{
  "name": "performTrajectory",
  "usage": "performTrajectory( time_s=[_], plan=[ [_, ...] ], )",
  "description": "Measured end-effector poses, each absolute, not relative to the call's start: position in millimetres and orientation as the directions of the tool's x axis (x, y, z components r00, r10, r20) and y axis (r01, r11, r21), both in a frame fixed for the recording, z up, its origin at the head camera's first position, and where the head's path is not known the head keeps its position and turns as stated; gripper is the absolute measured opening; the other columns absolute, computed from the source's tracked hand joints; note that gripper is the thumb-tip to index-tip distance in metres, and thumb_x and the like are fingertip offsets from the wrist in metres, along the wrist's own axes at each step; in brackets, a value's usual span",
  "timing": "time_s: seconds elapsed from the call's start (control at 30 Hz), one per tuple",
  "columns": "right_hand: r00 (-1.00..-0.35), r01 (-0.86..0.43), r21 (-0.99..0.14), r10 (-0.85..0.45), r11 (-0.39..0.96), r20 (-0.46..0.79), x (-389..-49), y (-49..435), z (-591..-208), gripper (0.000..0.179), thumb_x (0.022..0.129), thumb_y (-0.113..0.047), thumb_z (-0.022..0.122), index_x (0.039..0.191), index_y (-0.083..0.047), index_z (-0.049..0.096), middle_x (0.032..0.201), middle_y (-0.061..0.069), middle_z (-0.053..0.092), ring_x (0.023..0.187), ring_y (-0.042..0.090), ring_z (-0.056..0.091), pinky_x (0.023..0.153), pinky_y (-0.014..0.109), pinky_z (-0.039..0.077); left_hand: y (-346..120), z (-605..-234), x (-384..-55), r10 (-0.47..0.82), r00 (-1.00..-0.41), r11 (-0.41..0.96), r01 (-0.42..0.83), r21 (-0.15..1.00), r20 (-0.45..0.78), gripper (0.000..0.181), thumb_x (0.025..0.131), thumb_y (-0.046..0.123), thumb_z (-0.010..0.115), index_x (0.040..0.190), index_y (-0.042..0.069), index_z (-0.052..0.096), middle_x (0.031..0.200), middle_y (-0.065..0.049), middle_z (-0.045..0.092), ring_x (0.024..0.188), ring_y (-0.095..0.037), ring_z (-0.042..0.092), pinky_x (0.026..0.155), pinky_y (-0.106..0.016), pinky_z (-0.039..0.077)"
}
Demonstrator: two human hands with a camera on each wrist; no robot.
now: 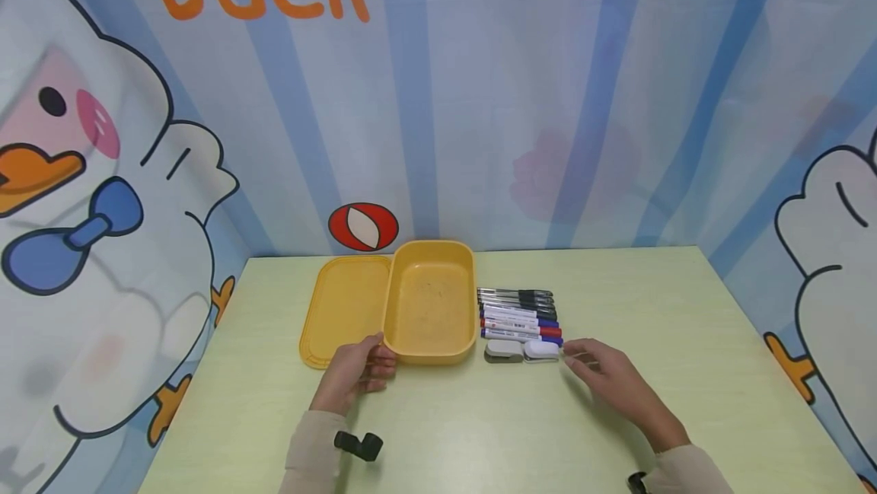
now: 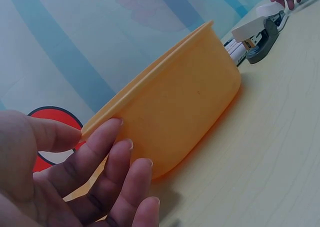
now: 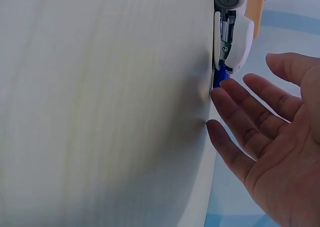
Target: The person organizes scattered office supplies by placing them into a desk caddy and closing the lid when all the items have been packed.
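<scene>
My left hand [image 1: 352, 374] is at the near left corner of a yellow plastic box [image 1: 432, 358]. Its thumb and forefinger pinch the rim, while the other fingers spread by the outer wall, as the left wrist view shows. The box stands upright, open at the top, its floor bare. With fingers relaxed and holding nothing, my right hand [image 1: 610, 380] is just right of a white stapler [image 1: 542, 350]. A grey stapler [image 1: 503, 351] lies beside that one. In the right wrist view, the fingertips [image 3: 220, 94] hover close to the white stapler's end and a marker's blue cap.
A yellow lid [image 1: 346, 304] lies flat left of the box, partly behind it. Right of the box, several markers [image 1: 510, 321] with blue, red and black caps lie in a row, and several clear pens [image 1: 507, 296] lie beyond them. A printed curtain [image 1: 479, 98] hangs behind the table.
</scene>
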State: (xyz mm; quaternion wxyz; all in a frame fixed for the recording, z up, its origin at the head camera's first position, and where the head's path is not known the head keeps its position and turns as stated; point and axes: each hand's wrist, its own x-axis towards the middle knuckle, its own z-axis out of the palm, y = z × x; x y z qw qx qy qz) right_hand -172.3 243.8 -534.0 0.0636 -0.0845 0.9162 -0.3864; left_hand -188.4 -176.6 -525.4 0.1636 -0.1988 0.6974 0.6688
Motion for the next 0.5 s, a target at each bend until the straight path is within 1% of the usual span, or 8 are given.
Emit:
performTrajectory(
  time_s=[0.2,0.4,0.5],
  plan=[
    [-0.975,-0.124,-0.734,-0.219,0.668,-0.035,-174.7,243.7,-536.0,0.034,0.096,-0.032,0.057,0.122,-0.011,0.060,0.116,0.005,0.066,0.106,0.022,0.063,0.090,0.042,0.051,-176.2,-525.7,-187.6,-0.056,-0.868,0.028,-0.495,0.868,-0.494,0.046,0.094,0.045,0.053,0.092,0.003,0.070,0.089,-0.010,0.071,0.075,-0.020,0.068,0.065,-0.033,0.054],
    [-0.973,-0.132,-0.734,-0.230,0.667,-0.034,-176.5,243.6,-537.4,0.030,0.093,-0.026,0.063,0.120,-0.013,0.061,0.118,0.003,0.065,0.106,0.021,0.062,0.090,0.042,0.051,-176.0,-526.2,-187.4,-0.052,-0.869,0.028,-0.494,0.869,-0.493,0.047,0.094,0.046,0.053,0.092,0.002,0.070,0.089,-0.011,0.071,0.076,-0.020,0.067,0.066,-0.033,0.054],
    [-0.970,-0.145,-0.725,-0.242,0.673,-0.030,-176.5,244.2,-538.0,0.033,0.090,-0.023,0.066,0.121,-0.014,0.060,0.120,0.004,0.064,0.107,0.023,0.062,0.090,0.043,0.051,-175.9,-526.4,-187.8,-0.052,-0.868,0.027,-0.495,0.868,-0.494,0.047,0.094,0.046,0.053,0.092,0.003,0.070,0.089,-0.010,0.071,0.076,-0.020,0.067,0.066,-0.033,0.054]
  ],
)
